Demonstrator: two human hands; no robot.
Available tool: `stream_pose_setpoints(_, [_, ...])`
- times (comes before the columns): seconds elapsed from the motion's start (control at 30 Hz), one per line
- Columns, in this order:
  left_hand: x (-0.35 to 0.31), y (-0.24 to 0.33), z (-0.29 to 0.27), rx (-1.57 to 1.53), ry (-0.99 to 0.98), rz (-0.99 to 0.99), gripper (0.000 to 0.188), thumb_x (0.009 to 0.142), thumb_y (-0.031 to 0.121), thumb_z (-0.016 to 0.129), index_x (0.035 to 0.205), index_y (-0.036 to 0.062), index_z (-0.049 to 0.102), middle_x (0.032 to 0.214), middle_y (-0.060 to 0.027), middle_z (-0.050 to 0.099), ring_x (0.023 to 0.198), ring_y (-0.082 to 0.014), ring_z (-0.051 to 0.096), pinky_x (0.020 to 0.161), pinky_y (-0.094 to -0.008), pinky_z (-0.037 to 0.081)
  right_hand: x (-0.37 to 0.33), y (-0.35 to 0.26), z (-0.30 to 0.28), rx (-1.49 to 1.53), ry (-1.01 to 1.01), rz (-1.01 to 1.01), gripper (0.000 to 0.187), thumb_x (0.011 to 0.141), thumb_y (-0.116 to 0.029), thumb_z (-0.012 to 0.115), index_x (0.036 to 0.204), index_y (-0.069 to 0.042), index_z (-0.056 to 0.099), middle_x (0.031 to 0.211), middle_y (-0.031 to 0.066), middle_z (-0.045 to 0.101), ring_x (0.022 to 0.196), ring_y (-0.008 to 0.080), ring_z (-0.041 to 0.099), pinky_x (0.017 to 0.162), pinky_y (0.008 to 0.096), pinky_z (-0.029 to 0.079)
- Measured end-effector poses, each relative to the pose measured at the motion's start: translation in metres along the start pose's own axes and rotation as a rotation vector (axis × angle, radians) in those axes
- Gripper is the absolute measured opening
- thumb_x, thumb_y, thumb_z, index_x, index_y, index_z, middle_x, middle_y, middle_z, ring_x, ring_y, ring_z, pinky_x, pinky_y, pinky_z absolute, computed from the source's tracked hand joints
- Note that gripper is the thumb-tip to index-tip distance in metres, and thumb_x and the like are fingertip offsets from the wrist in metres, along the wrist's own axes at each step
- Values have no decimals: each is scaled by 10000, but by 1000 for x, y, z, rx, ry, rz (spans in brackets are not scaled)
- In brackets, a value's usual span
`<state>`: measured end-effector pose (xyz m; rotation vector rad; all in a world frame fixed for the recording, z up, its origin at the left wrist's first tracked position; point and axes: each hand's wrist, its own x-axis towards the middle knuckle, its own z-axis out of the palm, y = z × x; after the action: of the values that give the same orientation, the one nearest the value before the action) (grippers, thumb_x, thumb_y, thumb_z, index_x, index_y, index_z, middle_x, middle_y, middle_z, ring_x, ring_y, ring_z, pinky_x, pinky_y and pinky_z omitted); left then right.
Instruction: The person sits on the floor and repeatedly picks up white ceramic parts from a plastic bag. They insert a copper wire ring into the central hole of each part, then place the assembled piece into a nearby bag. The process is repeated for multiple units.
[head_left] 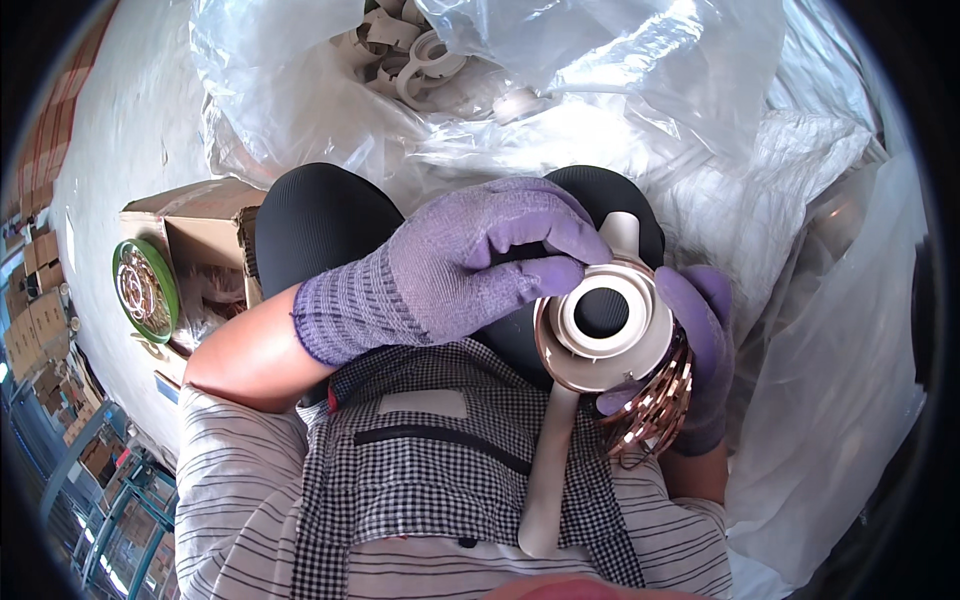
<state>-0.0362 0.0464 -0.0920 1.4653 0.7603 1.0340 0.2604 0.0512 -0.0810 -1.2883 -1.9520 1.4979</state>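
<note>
A white plastic round part (648,348) with a hollow middle is in front of my lap. Its long handle (548,490) points toward me, and a short stub (621,234) sticks out at the far side. A thin copper-coloured ring (543,345) runs along its outer edge. My left hand (460,260), in a purple knit glove, pinches at the upper left of that edge. My right hand (708,345), gloved alike, grips the part from the right. A bundle of loose copper-coloured rings (655,410) hangs at the right palm. Some right fingers are hidden behind the part.
Beyond my knees lies a large clear plastic bag (600,120) with several white plastic parts (430,65). At left stand an open cardboard box (205,240) and a green round tray (170,290) holding metal rings. More boxes and a teal metal frame (130,500) are farther left.
</note>
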Motion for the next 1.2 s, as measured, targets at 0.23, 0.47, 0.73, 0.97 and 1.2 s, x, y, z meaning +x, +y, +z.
stream_pose_setpoints(0.23, [-6, -15, 5, -128, -11, 23, 341, 1044, 227, 605, 1277, -16, 656, 1208, -164, 665, 1129, -271, 651, 997, -392, 509, 0, -11, -4, -126, -98, 2, 853, 607, -381, 960, 1319, -31, 646, 1164, 84, 558, 1116, 274, 534, 943, 397, 480])
stream_pose_setpoints(0.47, [-7, 13, 17, 372, 4, 99, 1027, 648, 557, 919, 1428, 8, 539, 1339, -186, 576, 1226, -352, 583, 1062, -460, 450, -3, 6, -8, -274, -111, -73, 887, 668, -394, 929, 1396, -30, 577, 1316, 110, 604, 1234, 315, 511, 1092, 453, 381])
stream_pose_setpoints(0.73, [-8, -3, 35, 522, 75, 132, 1060, 608, 566, 937, 1414, 9, 532, 1352, -186, 581, 1243, -373, 579, 1081, -471, 425, 0, -5, -4, 198, -160, 96, 898, 668, -427, 946, 1425, -105, 584, 1385, 48, 641, 1342, 234, 537, 1198, 431, 293])
stream_pose_setpoints(0.97, [-8, -17, 37, 588, 78, 181, 1077, 582, 661, 849, 1423, 56, 554, 1369, -140, 613, 1227, -364, 590, 1075, -478, 423, -4, 4, -2, 90, -148, 34, 816, 766, -326, 915, 1448, -74, 544, 1419, 78, 609, 1319, 222, 562, 1170, 402, 390])
stream_pose_setpoints(1.2, [-3, -35, 43, 466, 26, 194, 1157, 565, 621, 899, 1468, 13, 505, 1430, -129, 594, 1283, -340, 559, 1123, -463, 368, -5, -6, -7, 96, -140, -33, 779, 777, -306, 906, 1422, -59, 544, 1385, 88, 634, 1290, 224, 595, 1143, 409, 422])
